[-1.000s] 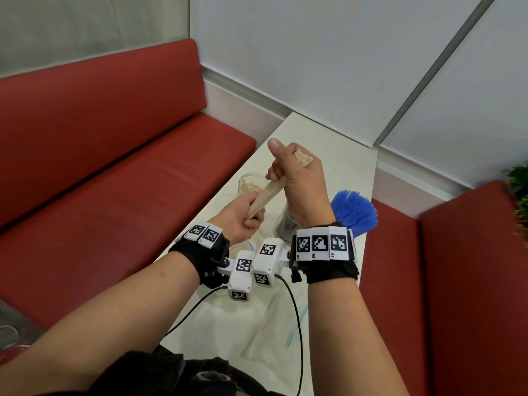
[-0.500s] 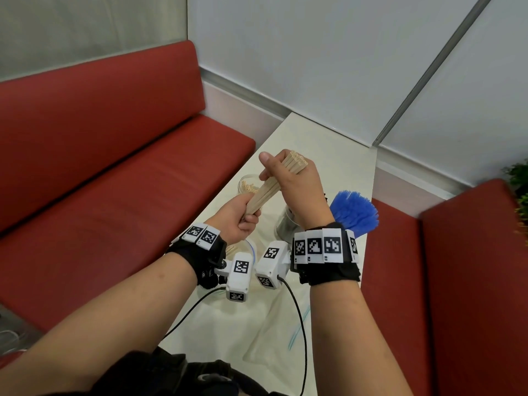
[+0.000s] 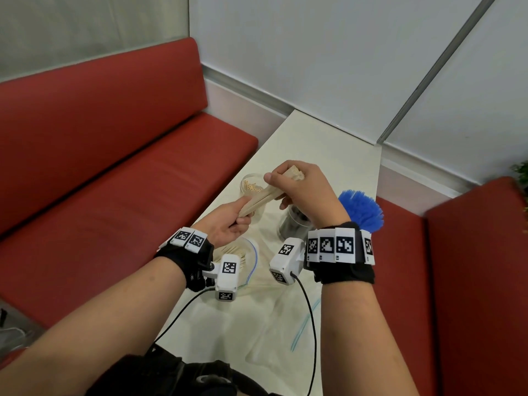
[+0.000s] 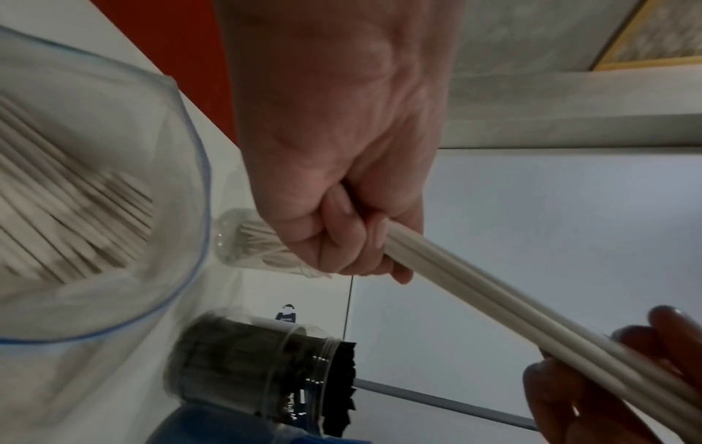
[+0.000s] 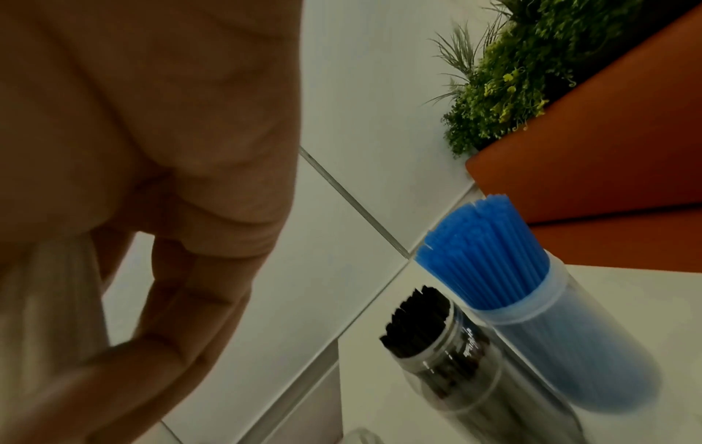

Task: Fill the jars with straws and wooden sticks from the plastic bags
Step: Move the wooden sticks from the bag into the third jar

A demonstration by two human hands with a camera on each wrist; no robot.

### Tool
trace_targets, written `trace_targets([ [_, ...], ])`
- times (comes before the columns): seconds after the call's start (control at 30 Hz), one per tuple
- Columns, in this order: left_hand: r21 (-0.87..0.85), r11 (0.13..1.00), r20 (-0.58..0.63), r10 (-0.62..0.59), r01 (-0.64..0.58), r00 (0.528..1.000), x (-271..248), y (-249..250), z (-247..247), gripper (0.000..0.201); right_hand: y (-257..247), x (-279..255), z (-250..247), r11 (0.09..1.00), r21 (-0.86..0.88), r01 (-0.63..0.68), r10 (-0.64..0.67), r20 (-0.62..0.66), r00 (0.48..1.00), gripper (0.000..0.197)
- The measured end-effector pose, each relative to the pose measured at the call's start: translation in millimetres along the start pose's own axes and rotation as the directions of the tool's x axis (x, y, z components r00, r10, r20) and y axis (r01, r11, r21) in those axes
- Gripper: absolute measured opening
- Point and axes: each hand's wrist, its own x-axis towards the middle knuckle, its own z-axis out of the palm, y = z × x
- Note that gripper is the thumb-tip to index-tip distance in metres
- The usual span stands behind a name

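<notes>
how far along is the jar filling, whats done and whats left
Done, it seems: one jar holds blue straws, another black straws. In hand: the left hand and right hand both grip a bundle of pale sticks above the table. Left: the third jar looks only partly filled, and more sticks lie in the plastic bag.
</notes>
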Motion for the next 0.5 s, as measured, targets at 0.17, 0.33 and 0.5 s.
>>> trace_targets([
  [0.17, 0.054, 0.994, -0.122, -0.082, 0.09, 0.989, 5, -14, -16, 0.023, 20, 7, 10, 0.993, 0.034, -0.117, 0.116, 0.032, 0.993, 0.028],
  [0.33, 0.131, 0.989, -0.257, -0.031, 0.066, 0.966, 5, 2, -20, 0.042, 12, 35, -2, 0.999, 0.043, -0.018, 0.021, -0.05, 0.999, 0.018],
  [0.5, 0.506, 0.855, -0.264, 0.026, 0.115, 0.964, -4, 13, -27, 0.03, 9, 83, -7, 0.996, 0.022, 0.082, -0.071, -0.303, 0.95, 0.019],
])
